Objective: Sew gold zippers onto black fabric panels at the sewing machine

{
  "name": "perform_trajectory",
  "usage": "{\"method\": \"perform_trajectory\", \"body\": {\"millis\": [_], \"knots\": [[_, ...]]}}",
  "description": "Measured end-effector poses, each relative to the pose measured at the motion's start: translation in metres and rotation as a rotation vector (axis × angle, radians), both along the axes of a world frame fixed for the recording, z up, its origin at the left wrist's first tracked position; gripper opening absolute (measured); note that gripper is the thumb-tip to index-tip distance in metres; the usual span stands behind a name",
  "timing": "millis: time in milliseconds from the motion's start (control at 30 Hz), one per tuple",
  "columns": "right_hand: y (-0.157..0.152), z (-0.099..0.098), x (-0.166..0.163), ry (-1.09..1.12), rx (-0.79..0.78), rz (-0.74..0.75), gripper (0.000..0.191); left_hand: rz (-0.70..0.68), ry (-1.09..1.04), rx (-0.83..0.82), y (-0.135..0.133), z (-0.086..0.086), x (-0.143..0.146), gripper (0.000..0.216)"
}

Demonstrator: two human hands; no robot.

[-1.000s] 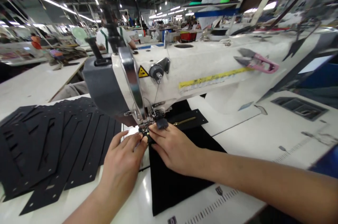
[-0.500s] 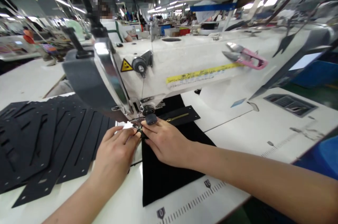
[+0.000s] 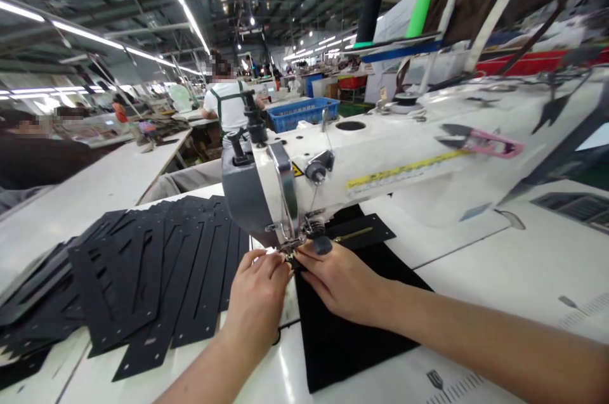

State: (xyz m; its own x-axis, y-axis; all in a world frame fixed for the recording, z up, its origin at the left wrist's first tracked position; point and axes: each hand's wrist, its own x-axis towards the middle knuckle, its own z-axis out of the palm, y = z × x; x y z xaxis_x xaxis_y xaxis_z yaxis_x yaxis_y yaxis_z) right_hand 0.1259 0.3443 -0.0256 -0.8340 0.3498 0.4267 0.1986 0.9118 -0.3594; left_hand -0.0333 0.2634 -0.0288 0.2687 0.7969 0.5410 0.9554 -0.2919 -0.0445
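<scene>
A white sewing machine point(image 3: 404, 163) stands before me, its presser foot point(image 3: 291, 244) down by my fingertips. Under the foot runs a black strip with a gold-toothed zipper point(image 3: 354, 234), lying over a black fabric panel point(image 3: 361, 347). My left hand point(image 3: 259, 293) is closed, thumb and fingers pinched just left of the foot at the strip's near end; a bit of gold shows there. From the right, my right hand point(image 3: 345, 277) presses its closed fingers on the strip beside the foot. What lies exactly under the fingertips is mostly hidden.
Many black slotted pieces point(image 3: 190, 271) lie fanned out on the left of the white table. Pink-handled thread snips point(image 3: 480, 139) rest on the machine arm. Thread cones point(image 3: 421, 4) stand behind. Beyond are a blue crate point(image 3: 304, 113) and a person in white point(image 3: 228, 103).
My view has turned left and up, so the machine and hands appear further right and lower. Both hands keep their place at the presser foot.
</scene>
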Motion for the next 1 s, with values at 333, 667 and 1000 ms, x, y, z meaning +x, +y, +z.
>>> {"method": "perform_trajectory", "body": {"millis": [333, 667, 1000], "knots": [[0.001, 0.001, -0.002, 0.031, 0.000, 0.022, 0.031, 0.040, 0.014, 0.065, 0.001, 0.003, 0.002, 0.018], [0.007, 0.000, -0.003, 0.008, 0.043, -0.025, 0.032, 0.080, -0.012, 0.073, 0.003, -0.001, 0.002, 0.016], [-0.045, -0.019, 0.073, -0.047, 0.655, -0.270, 0.041, -0.070, -0.143, -0.074, -0.053, 0.036, 0.000, 0.026]]}}
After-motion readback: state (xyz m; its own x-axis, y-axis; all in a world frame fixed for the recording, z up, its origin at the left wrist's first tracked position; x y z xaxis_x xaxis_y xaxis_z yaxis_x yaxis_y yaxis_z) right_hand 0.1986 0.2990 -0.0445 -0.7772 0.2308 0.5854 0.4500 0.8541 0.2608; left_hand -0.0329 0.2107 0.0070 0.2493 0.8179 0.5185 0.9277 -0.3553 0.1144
